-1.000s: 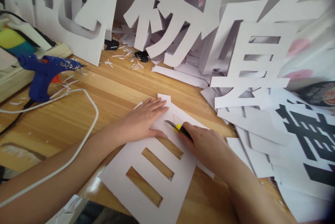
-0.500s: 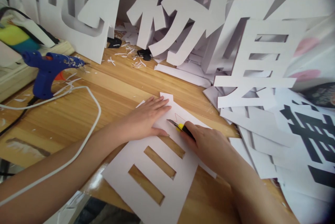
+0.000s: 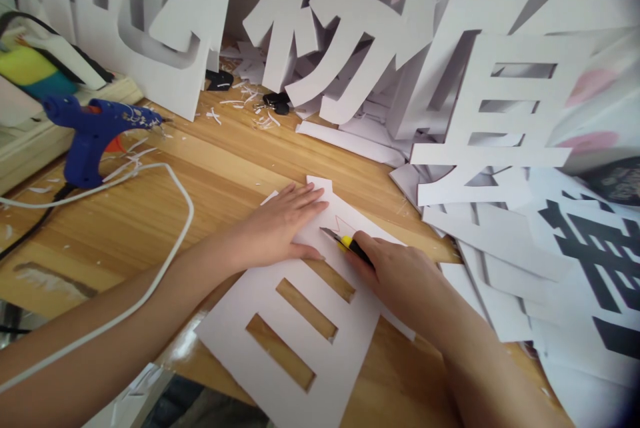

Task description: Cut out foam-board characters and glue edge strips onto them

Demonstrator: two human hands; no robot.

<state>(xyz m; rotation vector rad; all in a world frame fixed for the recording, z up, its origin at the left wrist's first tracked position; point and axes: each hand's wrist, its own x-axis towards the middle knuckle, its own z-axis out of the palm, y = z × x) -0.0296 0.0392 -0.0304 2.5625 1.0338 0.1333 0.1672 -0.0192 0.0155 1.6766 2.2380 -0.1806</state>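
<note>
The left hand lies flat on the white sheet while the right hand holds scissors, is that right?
Not quite: the head view shows the right hand holding a knife, not scissors. The left hand does lie flat on the white sheet.

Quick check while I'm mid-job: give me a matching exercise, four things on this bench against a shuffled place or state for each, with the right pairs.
1. Glue gun
2. Craft knife
3. Left hand
4. Paper with black shapes

A. Gripped in the right hand
B. At the far right
C. Blue, lying at the left
D. Spread on the slotted white sheet

Right pairs: 1-C, 2-A, 3-D, 4-B
</note>
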